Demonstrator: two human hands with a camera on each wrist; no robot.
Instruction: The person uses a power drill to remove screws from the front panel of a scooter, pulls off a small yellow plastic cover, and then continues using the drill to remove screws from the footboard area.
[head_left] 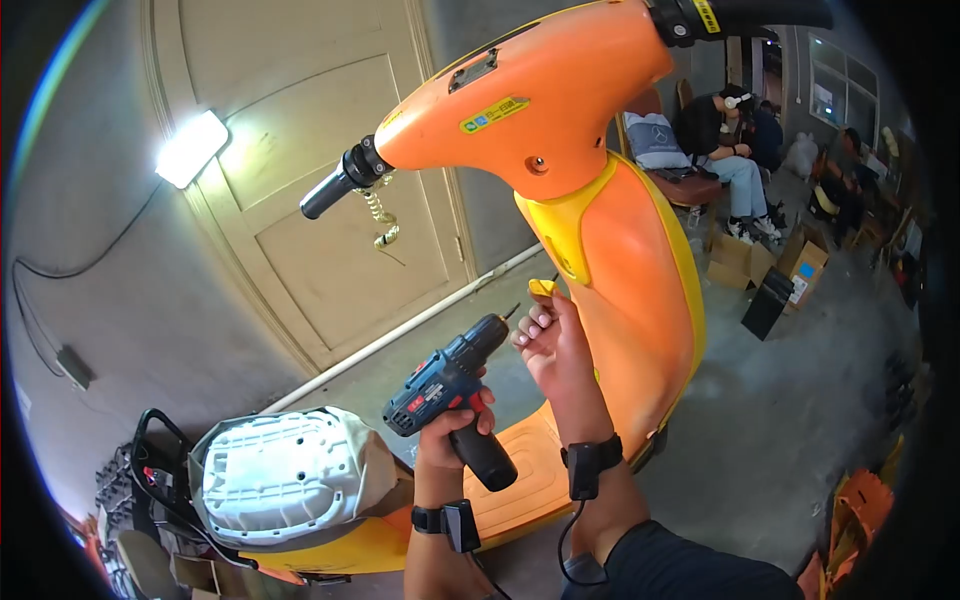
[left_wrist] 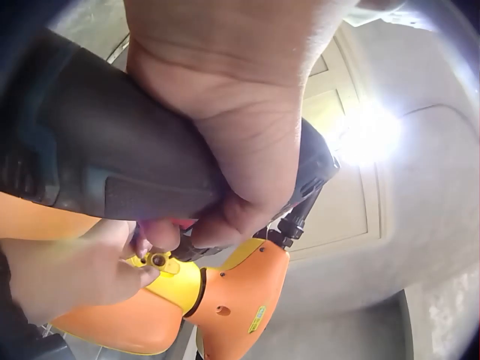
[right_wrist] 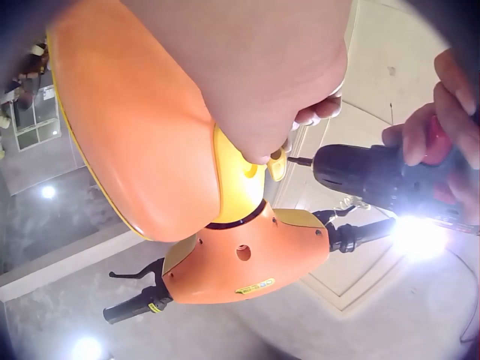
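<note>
The left hand (head_left: 447, 436) grips a blue-black cordless drill (head_left: 440, 382) by its handle, the bit pointing up and right. The right hand (head_left: 556, 350) pinches a small yellow part (head_left: 542, 287) between thumb and fingers, beside the scooter's front column. In the right wrist view the drill bit (right_wrist: 300, 161) points at the yellow part (right_wrist: 277, 165), very near it; contact cannot be told. The left wrist view shows a hole in the yellow part (left_wrist: 158, 260). The orange scooter body (head_left: 640, 290) stands behind both hands.
Handlebar grip (head_left: 325, 192) juts out at the upper left. An uncovered white seat base (head_left: 280, 468) lies at the lower left. Cardboard boxes (head_left: 738, 262) and seated people are at the back right. Orange panels (head_left: 862, 505) lie at the lower right.
</note>
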